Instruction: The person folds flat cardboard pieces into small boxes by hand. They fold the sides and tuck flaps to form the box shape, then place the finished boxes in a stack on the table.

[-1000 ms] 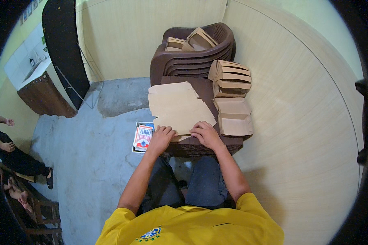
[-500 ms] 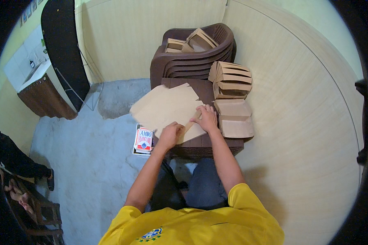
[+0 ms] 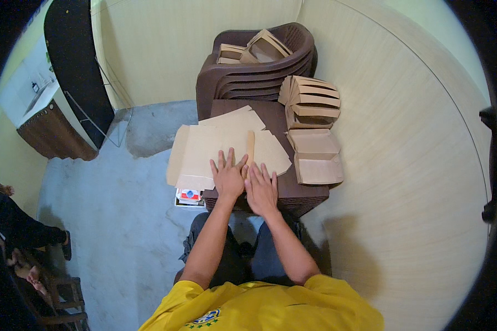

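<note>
Both hands lie open and flat, fingers a little spread, on a tan cardboard sheet that rests on the brown counter in front of the seated person. The left hand presses near the middle of the sheet; the right hand sits just beside it, closer to the person. Whether the two thumbs touch is hard to make out. A narrow folded strip runs away from the fingertips across the cardboard. The sheet's left part juts past the counter's edge, above a white box holding a red, white and blue pack. A second flat cardboard piece shows at the sheet's far edge.

Along the counter's right side are an open cardboard box and, beyond it, a nested set of folded boxes. More boxes sit in the top seat of the stacked brown chairs at the back. At far left, a co-worker's dark-clad leg is partly visible.
</note>
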`<state>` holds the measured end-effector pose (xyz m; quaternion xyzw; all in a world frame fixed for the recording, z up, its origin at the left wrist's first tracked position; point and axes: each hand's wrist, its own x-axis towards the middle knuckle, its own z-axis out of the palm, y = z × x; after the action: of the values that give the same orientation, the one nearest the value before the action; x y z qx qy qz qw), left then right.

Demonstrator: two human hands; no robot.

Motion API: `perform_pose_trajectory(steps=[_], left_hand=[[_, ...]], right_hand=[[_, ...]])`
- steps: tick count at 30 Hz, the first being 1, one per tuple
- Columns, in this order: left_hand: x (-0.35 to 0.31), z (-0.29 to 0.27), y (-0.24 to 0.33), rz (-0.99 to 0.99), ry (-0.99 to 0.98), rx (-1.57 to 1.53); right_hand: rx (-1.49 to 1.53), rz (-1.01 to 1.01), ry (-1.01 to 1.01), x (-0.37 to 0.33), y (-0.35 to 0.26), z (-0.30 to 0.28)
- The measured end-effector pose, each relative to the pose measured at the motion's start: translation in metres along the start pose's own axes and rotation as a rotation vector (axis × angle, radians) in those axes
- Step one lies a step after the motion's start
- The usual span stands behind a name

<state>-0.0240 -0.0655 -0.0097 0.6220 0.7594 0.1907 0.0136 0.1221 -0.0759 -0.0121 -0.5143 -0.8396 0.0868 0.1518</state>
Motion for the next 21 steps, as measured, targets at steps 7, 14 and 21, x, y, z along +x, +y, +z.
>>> perform_pose_trajectory(steps=[7, 14, 21], left_hand=[[0.000, 0.008, -0.006, 0.037, -0.007, -0.032], [0.000, 0.001, -0.006, 0.063, -0.108, 0.126], [0.000, -0.014, -0.007, 0.023, -0.057, -0.137]], right_hand=[[-0.106, 0.051, -0.098, 0.009, -0.013, -0.014], [-0.029, 0.197, -0.174, 0.136, -0.002, -0.011], [-0.054, 0.233, -0.019, 0.110, 0.033, -0.015]])
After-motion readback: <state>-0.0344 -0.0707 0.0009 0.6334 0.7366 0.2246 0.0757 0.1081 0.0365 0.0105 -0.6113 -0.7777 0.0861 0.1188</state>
